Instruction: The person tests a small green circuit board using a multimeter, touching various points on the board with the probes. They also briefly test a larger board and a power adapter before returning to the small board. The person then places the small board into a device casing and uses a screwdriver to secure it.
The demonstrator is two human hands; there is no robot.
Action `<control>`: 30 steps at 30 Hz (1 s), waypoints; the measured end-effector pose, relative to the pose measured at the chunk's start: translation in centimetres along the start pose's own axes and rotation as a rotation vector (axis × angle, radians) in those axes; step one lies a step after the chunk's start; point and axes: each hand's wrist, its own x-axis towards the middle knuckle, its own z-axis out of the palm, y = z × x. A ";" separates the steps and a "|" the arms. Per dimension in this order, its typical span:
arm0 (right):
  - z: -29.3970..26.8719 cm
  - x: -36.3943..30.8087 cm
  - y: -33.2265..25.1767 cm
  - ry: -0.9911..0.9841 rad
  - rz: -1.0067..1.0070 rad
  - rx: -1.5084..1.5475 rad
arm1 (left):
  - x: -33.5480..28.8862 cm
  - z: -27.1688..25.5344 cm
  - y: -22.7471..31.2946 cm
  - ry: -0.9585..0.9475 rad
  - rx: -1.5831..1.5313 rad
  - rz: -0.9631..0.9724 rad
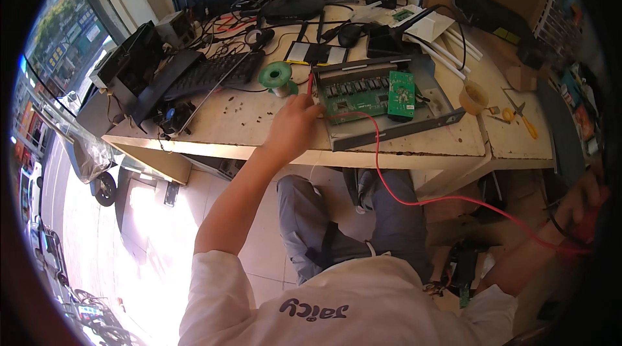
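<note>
My left hand (297, 122) is closed around a slim red test probe (310, 83), beside the left edge of an open metal case (382, 131). Inside the case lies a long green circuit board (355, 105) with a row of dark parts. A smaller green board (402, 95) sits over its right end. From my left hand a red test lead (447, 199) curves across my lap to the far right. There my right hand (578, 202) grips a red object (595, 218), dim and partly cut off by the rim, with a black cable beside it.
A green solder spool (276, 78) stands left of the case; a keyboard (215, 76) and tangled cables lie behind. Right of the case are a yellowish tub (473, 98) and yellow-handled scissors (528, 121). The worn bench edge (291, 156) runs above my knees.
</note>
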 end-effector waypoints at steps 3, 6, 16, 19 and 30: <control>1.3 0.1 1.8 0.036 0.127 -0.175 | 0.9 -0.7 -0.3 -0.048 0.030 0.042; 2.7 -0.1 2.7 0.216 0.347 -0.058 | 0.6 -0.2 -1.5 -0.067 0.041 0.093; 4.0 -1.6 12.5 0.478 0.226 -0.104 | 2.8 -1.1 -3.2 0.265 0.208 0.299; 4.3 -1.1 14.8 0.524 0.203 -0.071 | 3.8 -3.9 -2.5 0.517 0.370 0.369; 4.7 2.4 22.8 0.596 0.327 0.059 | -7.9 -11.3 12.6 0.009 -0.016 0.479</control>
